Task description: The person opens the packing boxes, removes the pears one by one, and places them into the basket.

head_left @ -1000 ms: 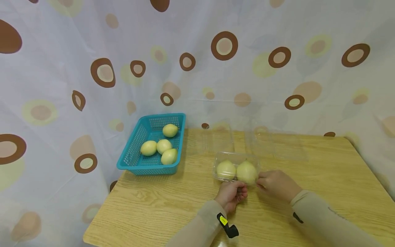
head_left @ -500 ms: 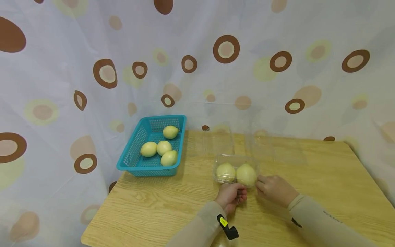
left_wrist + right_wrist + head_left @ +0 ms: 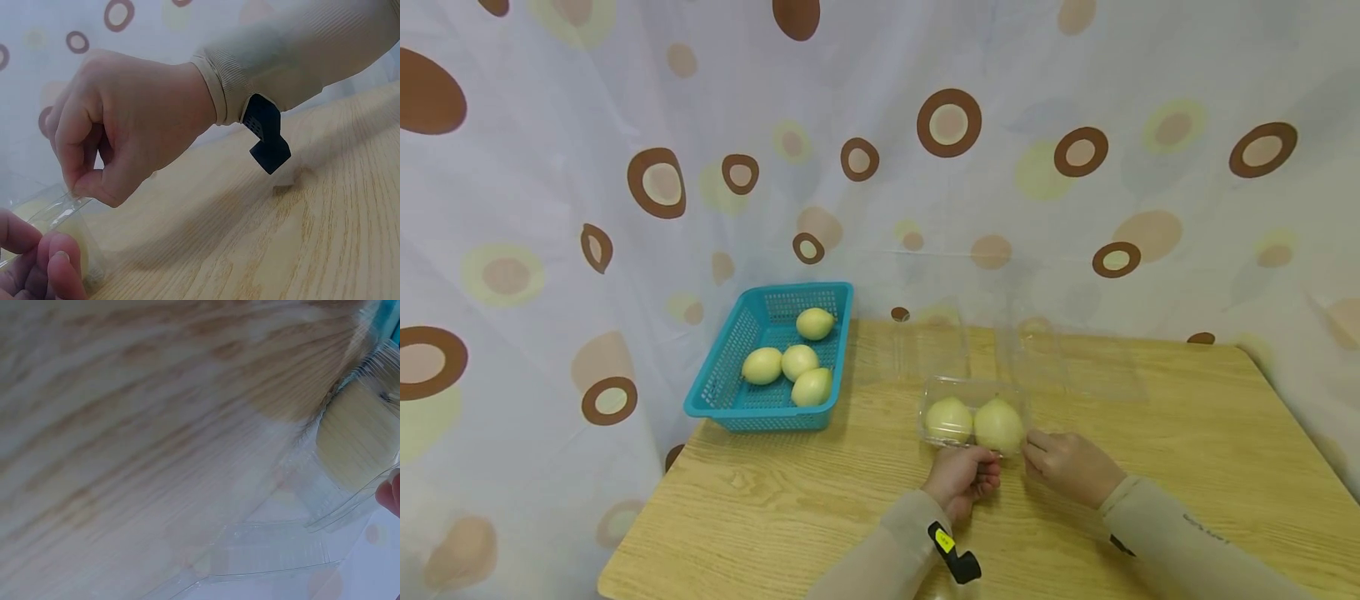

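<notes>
A clear plastic clamshell box (image 3: 973, 387) with two pale yellow, pear-like fruits (image 3: 997, 425) in it lies before me on the table. At its front edge, my left hand (image 3: 961, 482) pinches the plastic rim; its fingers (image 3: 64, 265) show at the lower left of the left wrist view. My right hand (image 3: 1073, 468) pinches the rim at the front right corner, thumb against bent forefinger. The right wrist view catches a fruit (image 3: 356, 434) through the plastic and a fingertip on the rim at the right edge.
Left of the box stands a blue-green plastic basket (image 3: 760, 412) holding several more fruits (image 3: 763, 366). Behind the box, other clear plastic containers (image 3: 1075, 362) stand open near the patterned curtain (image 3: 887, 108). The wooden table (image 3: 737, 508) ends at the curtain.
Both hands stay at the box's front edge, with the right hand shifted very slightly. The head view has tipped a little, so the scene sits slightly lower.
</notes>
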Tool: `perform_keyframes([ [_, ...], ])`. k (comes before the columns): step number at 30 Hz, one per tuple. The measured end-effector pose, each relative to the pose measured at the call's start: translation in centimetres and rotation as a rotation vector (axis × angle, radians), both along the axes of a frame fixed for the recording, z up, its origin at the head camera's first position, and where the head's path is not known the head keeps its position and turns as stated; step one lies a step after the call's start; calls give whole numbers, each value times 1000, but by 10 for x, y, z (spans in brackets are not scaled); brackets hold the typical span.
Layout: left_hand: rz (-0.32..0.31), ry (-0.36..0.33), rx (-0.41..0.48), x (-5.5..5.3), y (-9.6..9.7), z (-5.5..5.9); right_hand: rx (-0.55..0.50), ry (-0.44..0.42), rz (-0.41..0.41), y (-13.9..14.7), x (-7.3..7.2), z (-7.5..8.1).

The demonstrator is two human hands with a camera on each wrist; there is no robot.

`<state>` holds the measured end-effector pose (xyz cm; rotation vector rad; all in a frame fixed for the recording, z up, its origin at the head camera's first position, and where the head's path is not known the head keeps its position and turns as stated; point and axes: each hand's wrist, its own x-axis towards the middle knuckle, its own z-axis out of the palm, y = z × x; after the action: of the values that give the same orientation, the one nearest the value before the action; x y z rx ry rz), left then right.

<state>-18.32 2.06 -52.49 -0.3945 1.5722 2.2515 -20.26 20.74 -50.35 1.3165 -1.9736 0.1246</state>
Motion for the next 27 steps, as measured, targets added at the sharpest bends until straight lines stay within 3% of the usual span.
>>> perform_keyframes([
  [27,9,-10,-37,3,0,4,-13,3,15,0,0,0],
])
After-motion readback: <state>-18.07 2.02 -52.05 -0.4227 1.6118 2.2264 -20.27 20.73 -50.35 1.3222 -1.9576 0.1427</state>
